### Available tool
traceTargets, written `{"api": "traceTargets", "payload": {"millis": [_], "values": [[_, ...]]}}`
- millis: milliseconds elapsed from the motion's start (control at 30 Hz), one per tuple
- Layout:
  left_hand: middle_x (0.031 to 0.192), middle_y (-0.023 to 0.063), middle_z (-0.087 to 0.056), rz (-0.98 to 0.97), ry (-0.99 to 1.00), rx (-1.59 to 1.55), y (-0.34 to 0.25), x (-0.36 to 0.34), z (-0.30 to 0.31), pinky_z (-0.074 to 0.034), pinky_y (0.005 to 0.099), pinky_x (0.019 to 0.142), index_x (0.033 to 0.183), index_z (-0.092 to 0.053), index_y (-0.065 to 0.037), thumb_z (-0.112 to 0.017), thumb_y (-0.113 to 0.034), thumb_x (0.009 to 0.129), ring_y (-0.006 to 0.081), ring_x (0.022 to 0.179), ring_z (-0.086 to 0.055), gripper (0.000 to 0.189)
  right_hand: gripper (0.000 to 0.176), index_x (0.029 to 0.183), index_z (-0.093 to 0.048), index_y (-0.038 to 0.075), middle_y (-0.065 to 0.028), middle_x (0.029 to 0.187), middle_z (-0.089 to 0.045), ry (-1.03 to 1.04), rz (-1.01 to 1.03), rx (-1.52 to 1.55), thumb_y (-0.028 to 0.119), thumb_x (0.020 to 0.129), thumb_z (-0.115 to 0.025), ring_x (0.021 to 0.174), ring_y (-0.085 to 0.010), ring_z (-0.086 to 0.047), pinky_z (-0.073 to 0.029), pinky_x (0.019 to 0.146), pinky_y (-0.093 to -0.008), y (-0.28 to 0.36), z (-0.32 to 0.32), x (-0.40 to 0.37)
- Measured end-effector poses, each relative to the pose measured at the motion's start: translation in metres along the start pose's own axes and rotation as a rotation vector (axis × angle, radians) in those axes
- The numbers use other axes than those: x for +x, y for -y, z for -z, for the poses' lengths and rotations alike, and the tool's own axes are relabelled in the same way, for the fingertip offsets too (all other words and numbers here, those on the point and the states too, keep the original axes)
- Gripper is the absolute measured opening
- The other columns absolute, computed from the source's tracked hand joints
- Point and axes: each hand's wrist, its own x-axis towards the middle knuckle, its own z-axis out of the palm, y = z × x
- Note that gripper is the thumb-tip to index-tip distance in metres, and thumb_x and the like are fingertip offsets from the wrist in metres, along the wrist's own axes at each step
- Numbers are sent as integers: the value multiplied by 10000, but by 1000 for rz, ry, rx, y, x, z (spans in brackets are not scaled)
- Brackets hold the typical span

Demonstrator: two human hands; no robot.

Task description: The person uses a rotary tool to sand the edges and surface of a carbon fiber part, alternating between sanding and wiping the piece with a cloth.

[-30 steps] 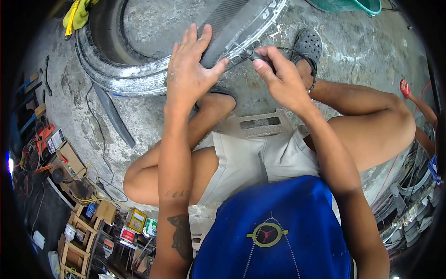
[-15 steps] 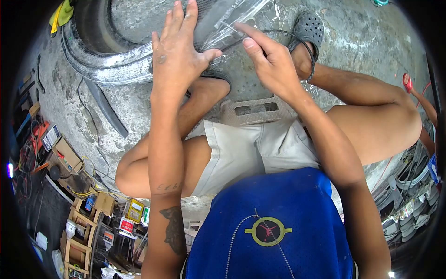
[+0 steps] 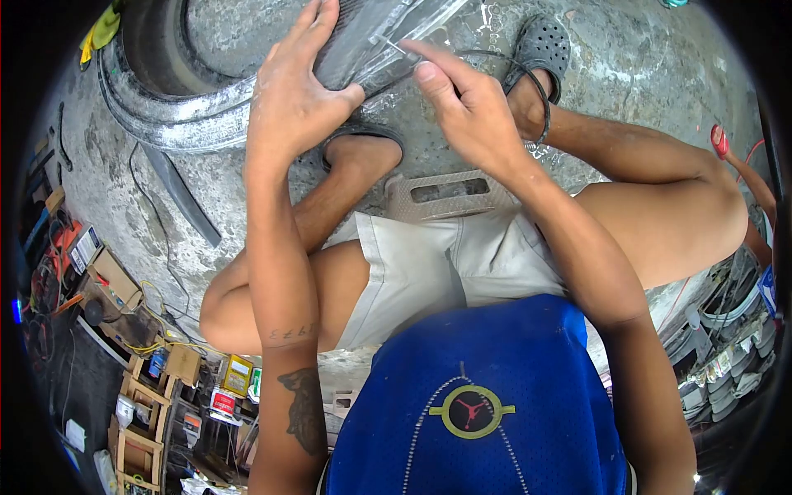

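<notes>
Floor [image 3: 643, 82] of bare concrete carried the dark panel [image 3: 355, 41] at its far edge, beside a curved grey trim piece [image 3: 173, 115]; my left hand [image 3: 293, 99] lay open and flat on the panel, fingers spread, gripping nothing; my right hand [image 3: 470, 115] pinched a thin tool [image 3: 394, 48], its tip touching the panel; a black cord [image 3: 540, 99] looped beside that wrist.

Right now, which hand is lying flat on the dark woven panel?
The left hand, fingers spread flat on the panel; the right hand only meets its edge with fingertips.
</notes>
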Motion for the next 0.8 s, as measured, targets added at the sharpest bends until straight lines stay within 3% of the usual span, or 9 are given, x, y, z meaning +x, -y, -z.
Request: {"api": "traceTargets", "payload": {"millis": [467,533,567,633,800], "values": [[1511,286,-498,29,8,-15,-1,4,1,-346,395,1204,1479,-499,44,-757,-109,619,399,1432,-462,910,368,1317,-684,138,-216,989,-739,-59,62,16,362,1041,-589,905,-379,-726,-550,817,-425,-1,-2,3],[1505,286,-503,24,6,-21,-7,4,2,-348,395,1203,1475,-502,47,-761,-110,618,399,1428,-466,909,389,1374,-649,75,-133,1182,-742,16,22,-6,314,1079,-570,1027,-155,-647,-503,955,-315,0,1,3],[1503,287,-504,18,-17,-22,-14,2,2,-349,397,1203,1472,-504,49,-762,-110,617,398,1427,-467,908,389,1374,-649,75,-133,1182,-742,17,23,-7,314,1079,-570,1027,-155,-647,-503,955,-315,-1,-1,3],[1502,288,-505,12,-40,-22,-14,2,2,-350,399,1202,1469,-506,52,-764,-110,616,398,1426,-469,906,358,1295,-694,125,-218,939,-733,-70,76,-6,352,1035,-599,862,-384,-727,-553,781,-426,-2,-4,4],[1501,293,-504,33,1,-43,-2,5,0,-348,395,1203,1472,-501,54,-764,-106,617,401,1426,-468,909,356,1279,-702,121,-221,913,-727,-102,73,-14,358,1031,-609,830,-381,-725,-555,750,-425,-1,-7,4]]}}
